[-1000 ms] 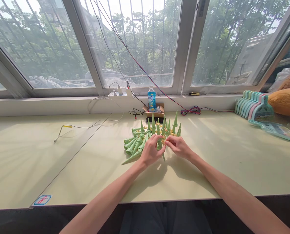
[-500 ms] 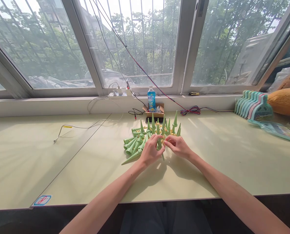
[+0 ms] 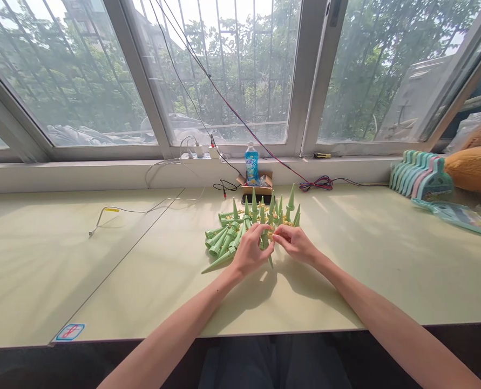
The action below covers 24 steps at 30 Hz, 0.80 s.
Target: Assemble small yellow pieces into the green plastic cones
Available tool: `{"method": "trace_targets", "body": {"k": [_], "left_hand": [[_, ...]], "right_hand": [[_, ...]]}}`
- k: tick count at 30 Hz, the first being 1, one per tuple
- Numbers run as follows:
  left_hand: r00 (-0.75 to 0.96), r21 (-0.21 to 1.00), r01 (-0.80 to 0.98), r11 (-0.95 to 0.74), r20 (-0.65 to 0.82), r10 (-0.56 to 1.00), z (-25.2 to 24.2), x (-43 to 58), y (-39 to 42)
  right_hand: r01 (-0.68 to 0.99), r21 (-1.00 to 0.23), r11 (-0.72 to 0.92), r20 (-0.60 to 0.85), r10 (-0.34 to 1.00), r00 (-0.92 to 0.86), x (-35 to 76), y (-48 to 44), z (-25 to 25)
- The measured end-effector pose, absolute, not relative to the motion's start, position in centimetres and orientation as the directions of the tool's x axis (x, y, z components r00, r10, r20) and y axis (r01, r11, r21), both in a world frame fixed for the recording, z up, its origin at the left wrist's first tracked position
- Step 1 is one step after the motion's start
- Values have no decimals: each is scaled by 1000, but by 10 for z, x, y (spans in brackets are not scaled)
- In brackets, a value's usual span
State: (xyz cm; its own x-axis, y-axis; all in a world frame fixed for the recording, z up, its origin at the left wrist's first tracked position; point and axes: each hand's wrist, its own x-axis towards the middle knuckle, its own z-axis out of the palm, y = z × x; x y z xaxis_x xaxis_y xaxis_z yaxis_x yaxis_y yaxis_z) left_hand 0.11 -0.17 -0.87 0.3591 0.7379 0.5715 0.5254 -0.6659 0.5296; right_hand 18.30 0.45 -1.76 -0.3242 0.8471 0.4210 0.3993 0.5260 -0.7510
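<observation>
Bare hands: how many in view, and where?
2. Left hand is around a pale-green tapered plastic spike, near the picture's middle; right hand is just right of it, pinching at a small yellow piece. No others show.

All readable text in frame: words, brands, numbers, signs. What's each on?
Nothing reads for certain.
Bottle: white characters on its blue label, too small to read.
Sticker on the table: red mark inside a blue outline, perhaps "8"; cannot tell.
Plastic bag, far right: marks too blurred to read.
</observation>
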Motion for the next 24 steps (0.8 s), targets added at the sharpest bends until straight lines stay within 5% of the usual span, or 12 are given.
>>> {"method": "trace_targets", "body": {"k": [24], "left_hand": [[346,519,529,-672,591,729,-10,1,0]], "right_hand": [[378,-777,503,405,860,-311,183,5,-17]]}}
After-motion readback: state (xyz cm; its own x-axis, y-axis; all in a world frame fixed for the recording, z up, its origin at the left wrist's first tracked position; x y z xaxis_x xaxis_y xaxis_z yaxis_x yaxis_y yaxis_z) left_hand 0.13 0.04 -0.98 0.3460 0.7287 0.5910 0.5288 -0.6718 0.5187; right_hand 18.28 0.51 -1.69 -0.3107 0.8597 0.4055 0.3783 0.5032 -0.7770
